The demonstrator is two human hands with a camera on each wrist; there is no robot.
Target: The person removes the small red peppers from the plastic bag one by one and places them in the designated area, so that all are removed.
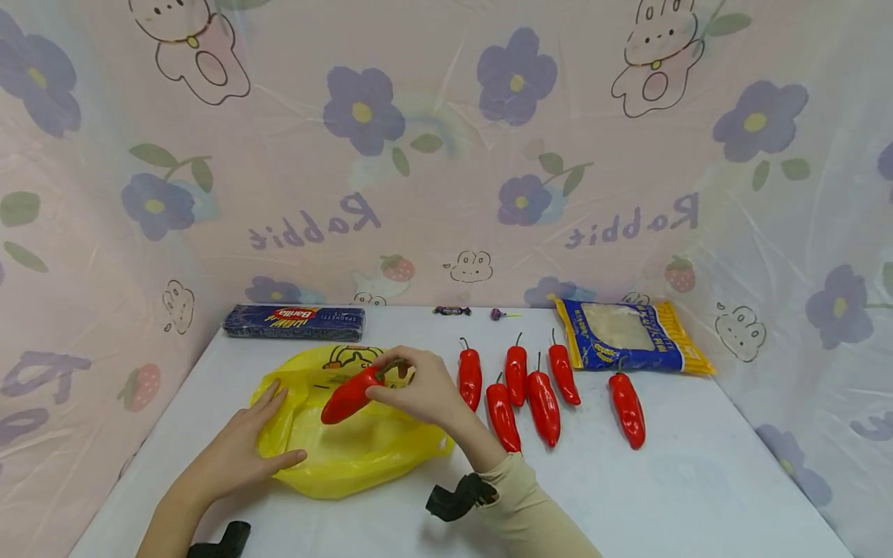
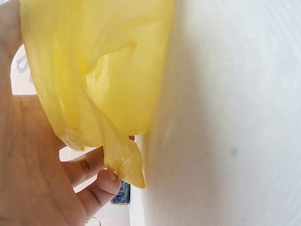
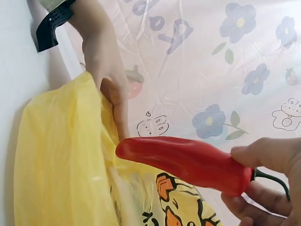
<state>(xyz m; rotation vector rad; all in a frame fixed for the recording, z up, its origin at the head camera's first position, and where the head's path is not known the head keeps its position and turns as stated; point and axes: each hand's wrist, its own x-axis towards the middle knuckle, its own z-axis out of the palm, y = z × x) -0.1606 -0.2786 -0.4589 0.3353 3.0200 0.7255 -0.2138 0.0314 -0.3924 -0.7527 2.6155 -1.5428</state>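
A glossy red chili pepper (image 1: pixel 349 397) is pinched near its green stem by my right hand (image 1: pixel 418 387). It is tilted, its tip pointing left, above the mouth of a yellow plastic bag (image 1: pixel 335 473). In the right wrist view the whole pepper (image 3: pixel 183 160) shows in front of the bag (image 3: pixel 61 160). My left hand (image 1: pixel 240 446) is spread at the bag's left rim, thumb and fingers wide apart. The left wrist view shows bag film (image 2: pixel 127 84) hiding part of that hand (image 2: pixel 42 165). Several more red peppers (image 1: pixel 544 407) lie right of the bag.
A blue spaghetti pack (image 1: pixel 296 322) lies at the back left. A wrapped candy (image 1: pixel 452 311) and a lollipop (image 1: pixel 497 314) are at the back middle. A blue and yellow food packet (image 1: pixel 621 333) lies at the back right, before a patterned curtain (image 1: pixel 432 178).
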